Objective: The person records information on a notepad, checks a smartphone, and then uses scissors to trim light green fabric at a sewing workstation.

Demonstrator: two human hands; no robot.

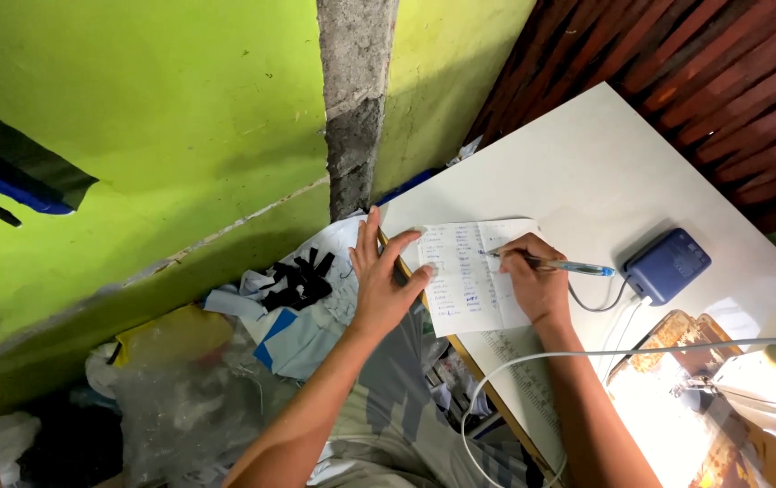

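White worktop (587, 172) fills centre-right of frame, sheet of paper (469, 276) with handwritten columns lying at its left edge, mid-frame. Left hand (380, 280) pins the paper's left edge, fingers spread flat, thumb on the sheet, grip open and not clamped on anything. Right hand (537, 285) rests on the paper's right side, grip closed round a blue pen (558, 265), tip touching the sheet. Blue boxy device (668, 264) sits just right of the pen, white cable (532, 361) looping below it. Sewing machine (767, 389) lower right. Fabric scraps and plastic bags (252, 334) heaped lower left, against a green wall (153, 117).
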